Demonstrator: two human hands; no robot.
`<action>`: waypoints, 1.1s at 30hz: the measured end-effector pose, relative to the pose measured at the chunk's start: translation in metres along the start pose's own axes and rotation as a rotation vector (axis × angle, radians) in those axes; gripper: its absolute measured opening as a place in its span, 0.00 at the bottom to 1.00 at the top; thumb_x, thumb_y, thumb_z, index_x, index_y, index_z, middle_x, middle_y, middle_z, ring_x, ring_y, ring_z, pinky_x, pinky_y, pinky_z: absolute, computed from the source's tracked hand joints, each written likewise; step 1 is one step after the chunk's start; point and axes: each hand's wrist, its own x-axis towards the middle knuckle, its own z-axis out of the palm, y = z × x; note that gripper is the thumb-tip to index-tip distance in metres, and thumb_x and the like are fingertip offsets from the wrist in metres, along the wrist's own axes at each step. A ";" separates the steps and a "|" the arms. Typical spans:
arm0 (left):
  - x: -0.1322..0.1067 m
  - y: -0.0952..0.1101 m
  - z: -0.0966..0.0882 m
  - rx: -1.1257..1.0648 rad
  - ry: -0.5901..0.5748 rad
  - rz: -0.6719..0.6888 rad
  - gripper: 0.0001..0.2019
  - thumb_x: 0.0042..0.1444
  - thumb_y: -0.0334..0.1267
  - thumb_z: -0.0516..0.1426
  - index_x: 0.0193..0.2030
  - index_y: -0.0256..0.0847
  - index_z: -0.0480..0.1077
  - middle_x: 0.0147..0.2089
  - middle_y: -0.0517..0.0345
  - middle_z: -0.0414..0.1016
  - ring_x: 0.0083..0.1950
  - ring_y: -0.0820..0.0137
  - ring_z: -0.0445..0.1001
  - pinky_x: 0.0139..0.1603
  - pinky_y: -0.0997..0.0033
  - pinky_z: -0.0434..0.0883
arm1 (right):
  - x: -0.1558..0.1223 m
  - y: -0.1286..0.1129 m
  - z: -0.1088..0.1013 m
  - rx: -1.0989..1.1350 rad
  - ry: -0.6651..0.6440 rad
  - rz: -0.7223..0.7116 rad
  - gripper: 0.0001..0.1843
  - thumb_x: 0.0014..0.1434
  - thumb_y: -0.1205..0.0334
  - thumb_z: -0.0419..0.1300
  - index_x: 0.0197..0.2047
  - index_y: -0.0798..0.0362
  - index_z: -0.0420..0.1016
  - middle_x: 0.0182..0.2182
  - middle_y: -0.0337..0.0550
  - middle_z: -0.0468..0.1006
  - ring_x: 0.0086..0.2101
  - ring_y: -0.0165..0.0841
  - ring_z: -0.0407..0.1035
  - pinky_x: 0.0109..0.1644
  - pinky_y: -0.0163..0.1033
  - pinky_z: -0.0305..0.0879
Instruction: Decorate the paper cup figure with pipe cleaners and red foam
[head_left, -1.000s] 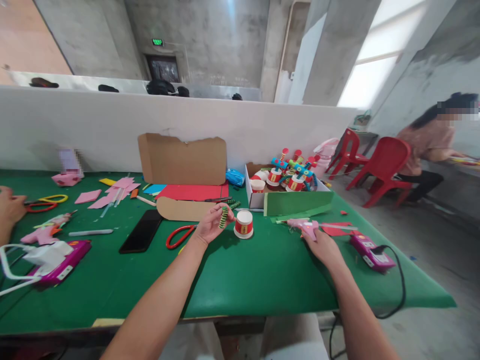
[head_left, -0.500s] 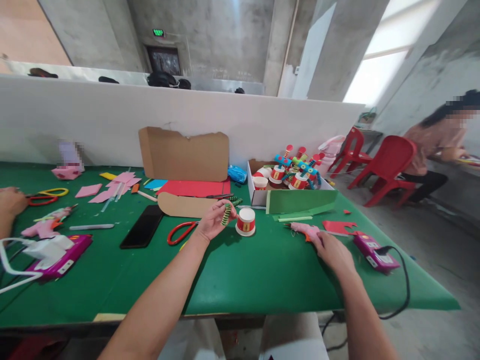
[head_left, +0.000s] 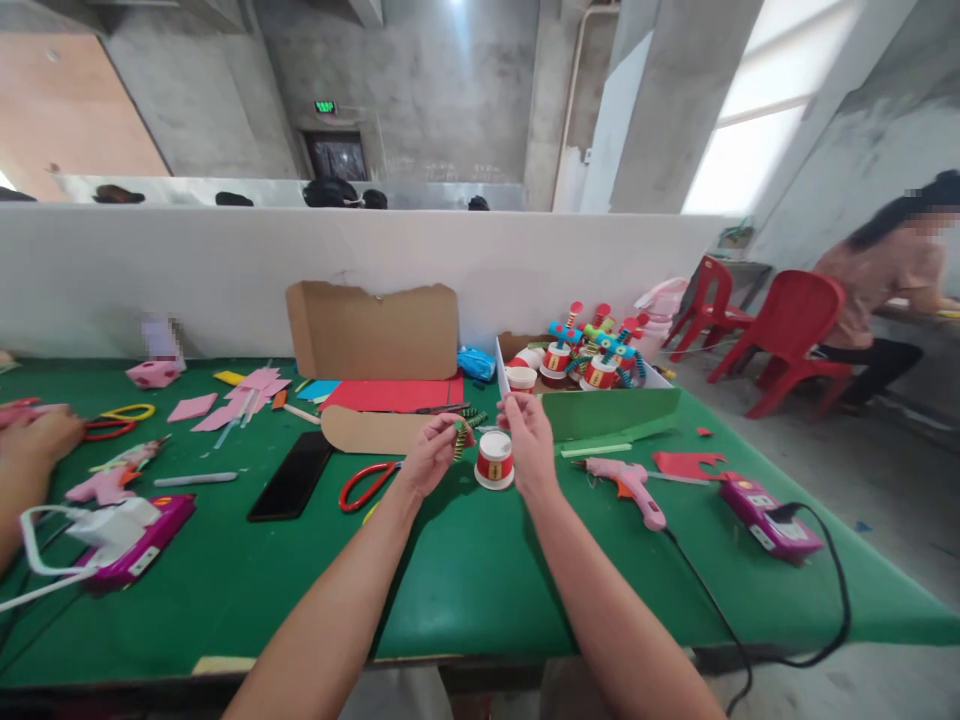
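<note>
My left hand point(head_left: 433, 455) pinches a folded green-and-yellow paper spring point(head_left: 458, 441) just left of a small upturned paper cup point(head_left: 495, 466) with a red band. Over the cup's right side, my right hand point(head_left: 529, 438) has its fingertips pressed together; whatever may be between them is too small to make out. A pink hot glue gun point(head_left: 628, 487) lies on the table to the right of that hand. Behind the cup, more green folded paper point(head_left: 474, 416) rests near a brown cardboard piece point(head_left: 375, 430). Red-handled scissors point(head_left: 365, 488) are left of my left hand.
A white box point(head_left: 517, 352) holds several finished cup figures. Green paper point(head_left: 611, 412) leans at its front. A phone point(head_left: 291, 477) and purple power strips point(head_left: 770, 517) lie on the green table. Another person's hand point(head_left: 46, 437) works at far left; a person sits beyond red chairs point(head_left: 796, 335).
My right hand has let go of the glue gun, leaving it on the table, and has moved left to the cup. My left hand still holds the paper spring. The view has tilted up slightly.
</note>
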 end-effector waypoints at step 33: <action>-0.004 0.005 0.022 0.383 0.037 0.258 0.08 0.46 0.38 0.67 0.33 0.40 0.75 0.47 0.51 0.72 0.51 0.63 0.71 0.52 0.64 0.69 | -0.016 0.030 -0.001 0.115 -0.231 -0.082 0.06 0.50 0.61 0.61 0.33 0.50 0.68 0.41 0.45 0.74 0.37 0.33 0.73 0.45 0.42 0.73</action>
